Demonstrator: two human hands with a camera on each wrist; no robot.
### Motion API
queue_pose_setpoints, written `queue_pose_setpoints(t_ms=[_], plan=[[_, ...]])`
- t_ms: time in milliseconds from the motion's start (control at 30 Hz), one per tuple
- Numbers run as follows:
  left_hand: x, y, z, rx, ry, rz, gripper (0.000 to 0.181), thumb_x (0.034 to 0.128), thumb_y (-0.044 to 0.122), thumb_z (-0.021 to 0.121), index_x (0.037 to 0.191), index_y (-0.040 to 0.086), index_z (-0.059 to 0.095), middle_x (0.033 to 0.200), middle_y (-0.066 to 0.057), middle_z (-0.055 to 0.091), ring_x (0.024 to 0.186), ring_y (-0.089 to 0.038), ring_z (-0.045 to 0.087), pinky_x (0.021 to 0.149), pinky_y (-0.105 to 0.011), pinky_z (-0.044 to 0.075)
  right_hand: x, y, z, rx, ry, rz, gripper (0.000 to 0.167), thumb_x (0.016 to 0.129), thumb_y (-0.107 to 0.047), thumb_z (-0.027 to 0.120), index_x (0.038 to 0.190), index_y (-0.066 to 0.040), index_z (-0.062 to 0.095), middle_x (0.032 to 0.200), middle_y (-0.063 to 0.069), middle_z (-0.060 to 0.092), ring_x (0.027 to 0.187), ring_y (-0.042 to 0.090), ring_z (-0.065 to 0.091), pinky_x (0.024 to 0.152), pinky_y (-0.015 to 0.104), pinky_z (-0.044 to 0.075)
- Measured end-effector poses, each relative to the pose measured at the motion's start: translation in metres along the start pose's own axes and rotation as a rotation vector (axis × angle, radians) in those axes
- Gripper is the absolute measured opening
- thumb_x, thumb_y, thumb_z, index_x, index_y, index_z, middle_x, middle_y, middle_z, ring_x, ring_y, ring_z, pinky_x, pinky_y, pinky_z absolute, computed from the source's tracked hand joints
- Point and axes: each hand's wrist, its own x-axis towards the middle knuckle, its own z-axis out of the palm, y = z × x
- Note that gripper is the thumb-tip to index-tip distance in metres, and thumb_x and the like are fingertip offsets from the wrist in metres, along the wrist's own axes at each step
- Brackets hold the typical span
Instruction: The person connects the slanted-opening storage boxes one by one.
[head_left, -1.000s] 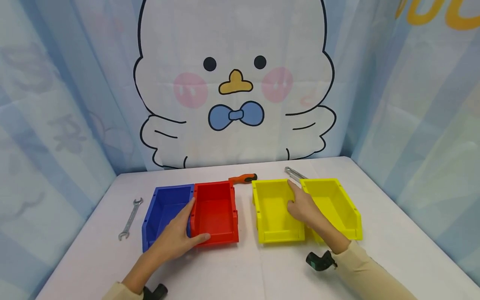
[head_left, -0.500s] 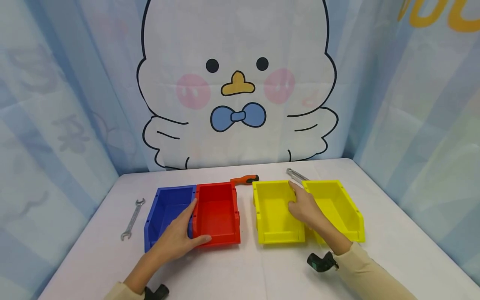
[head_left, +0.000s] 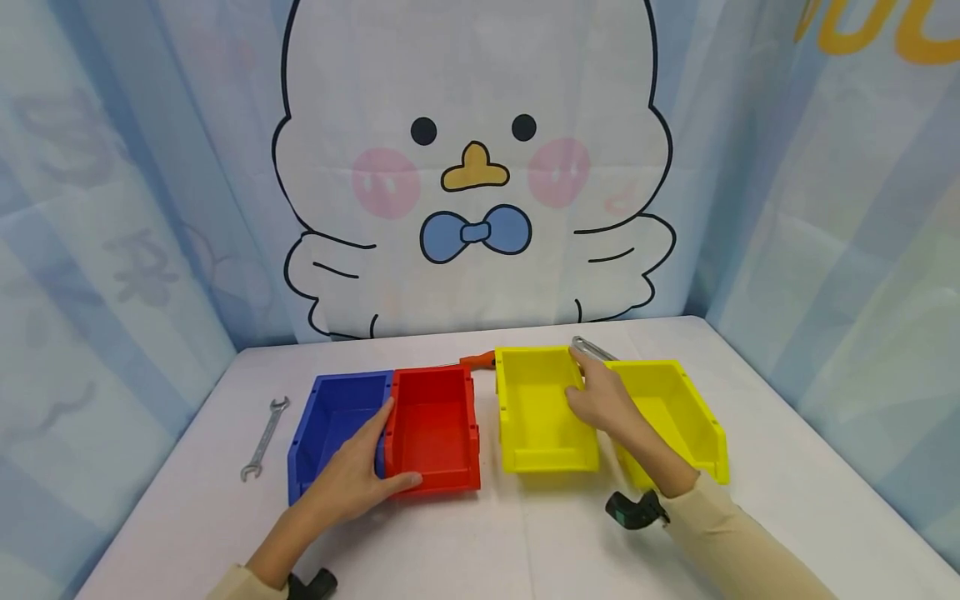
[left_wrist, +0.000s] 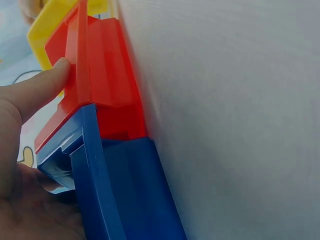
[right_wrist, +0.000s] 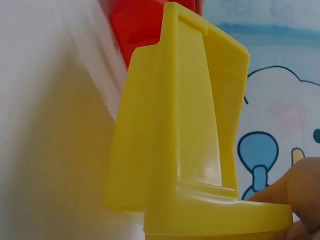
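Note:
In the head view my right hand (head_left: 603, 396) grips the right side wall of a yellow storage bin (head_left: 546, 408). This bin hangs slightly above the table, as its shadow in the right wrist view also shows. Across the joint between a blue bin (head_left: 330, 421) and a red bin (head_left: 435, 429) rests my left hand (head_left: 351, 475). Its fingers stretch along the shared wall, and its thumb touches the red bin's front lip in the left wrist view. A second yellow bin (head_left: 675, 408) stands on the table, partly behind my right forearm. No contents show in the bins.
An open-ended wrench (head_left: 264, 437) lies left of the blue bin. Behind the bins lies an orange-handled screwdriver (head_left: 478, 361), partly covered by the raised yellow bin. A metal wrench-like tool (head_left: 592, 347) lies at the back right. Curtains surround the white table (head_left: 480, 550).
My right hand has lifted the left-hand yellow bin and shifted it slightly left and up, away from the other yellow bin. My left hand and the blue and red bins stay put.

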Motion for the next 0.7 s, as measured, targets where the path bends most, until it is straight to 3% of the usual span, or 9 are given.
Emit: queue_pose_setpoints(t_ms=[167,233,333,500,700], plan=[[-0.001,0.000,0.000,0.002,-0.003,-0.002,0.117,0.0824,0.048,0.088,0.170,0.009,0.021,0.169,-0.024,0.038,0.150,-0.052,0.044,0.103,-0.065,0.058,0.001,-0.009,-0.005,0.010,-0.006,-0.024,0.070,0.098,-0.007,0.051,0.165,0.001,0.031,0.160,0.032,0.047,0.094,0.032,0.059,0.079,0.036,0.046],[-0.001,-0.001,0.001,0.002,-0.003,-0.005,0.117,0.0825,0.048,0.088,0.170,0.010,0.020,0.170,-0.024,0.037,0.151,-0.051,0.043,0.104,-0.065,0.057,0.002,-0.012,-0.006,0.009,-0.001,-0.035,0.070,0.098,-0.008,0.052,0.164,0.001,0.032,0.159,0.032,0.048,0.095,0.031,0.059,0.078,0.035,0.047],[0.000,-0.001,0.002,0.000,-0.001,-0.008,0.117,0.0828,0.048,0.088,0.170,0.010,0.020,0.170,-0.023,0.036,0.152,-0.051,0.043,0.104,-0.065,0.057,0.002,-0.017,-0.007,0.023,-0.002,-0.041,0.069,0.099,-0.008,0.052,0.165,0.000,0.033,0.160,0.031,0.048,0.103,0.035,0.064,0.083,0.037,0.053],[0.001,0.000,0.002,-0.004,0.000,-0.019,0.117,0.0829,0.047,0.088,0.170,0.010,0.019,0.171,-0.023,0.036,0.152,-0.051,0.042,0.104,-0.065,0.057,0.001,-0.025,-0.008,0.054,-0.021,-0.035,0.069,0.101,-0.008,0.053,0.166,-0.002,0.031,0.163,0.029,0.045,0.132,0.043,0.063,0.107,0.050,0.057],[-0.001,0.002,0.002,0.001,0.000,-0.030,0.117,0.0829,0.046,0.088,0.171,0.010,0.019,0.171,-0.023,0.035,0.153,-0.051,0.042,0.105,-0.065,0.057,-0.001,-0.032,-0.010,0.070,-0.035,-0.036,0.068,0.102,-0.009,0.054,0.166,-0.004,0.031,0.163,0.028,0.045,0.132,0.044,0.063,0.108,0.051,0.059]])
